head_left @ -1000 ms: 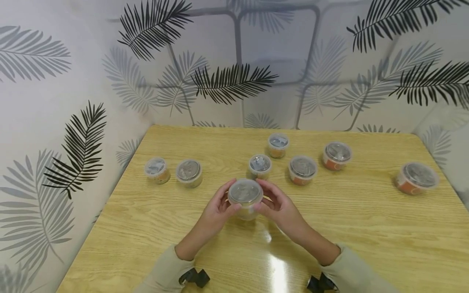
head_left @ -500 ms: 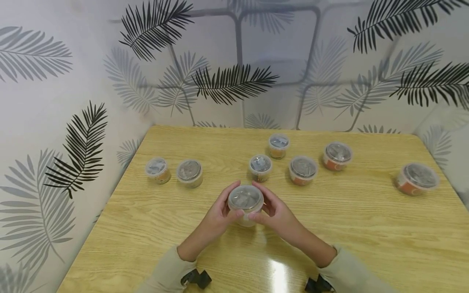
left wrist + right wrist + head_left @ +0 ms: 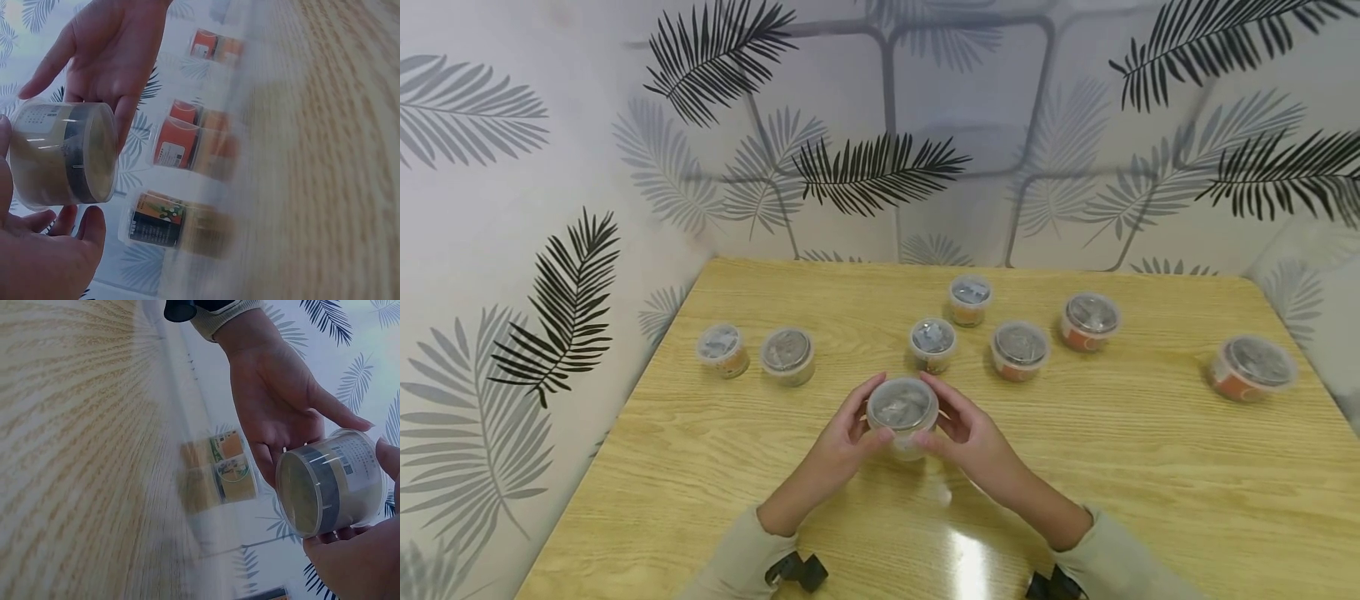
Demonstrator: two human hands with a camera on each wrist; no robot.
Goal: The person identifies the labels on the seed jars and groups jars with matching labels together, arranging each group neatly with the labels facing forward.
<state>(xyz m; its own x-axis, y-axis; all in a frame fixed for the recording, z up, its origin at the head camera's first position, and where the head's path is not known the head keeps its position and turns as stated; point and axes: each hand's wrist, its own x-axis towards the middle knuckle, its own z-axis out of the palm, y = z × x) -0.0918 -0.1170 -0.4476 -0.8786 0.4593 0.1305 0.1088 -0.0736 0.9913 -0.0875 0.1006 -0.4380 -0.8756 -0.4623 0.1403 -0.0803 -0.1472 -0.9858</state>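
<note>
A clear plastic jar (image 3: 902, 410) with a clear lid and a pale filling is held just above the wooden table (image 3: 1150, 467), in front of me. My left hand (image 3: 848, 429) cups its left side and my right hand (image 3: 967, 429) its right side, thumbs at the near rim and fingers round the far side. The left wrist view shows the jar (image 3: 62, 153) on its side between both palms. In the right wrist view the jar (image 3: 331, 481) shows its round base and a dark label band.
Several similar lidded jars stand on the table: two at the left (image 3: 722, 348) (image 3: 787, 354), a cluster behind the hands (image 3: 932, 342) (image 3: 970, 298) (image 3: 1019, 348) (image 3: 1090, 319), and one far right (image 3: 1252, 367). Leaf-patterned walls close the table's left and back.
Both hands have drawn the jar a little nearer to me. The other jars have not moved.
</note>
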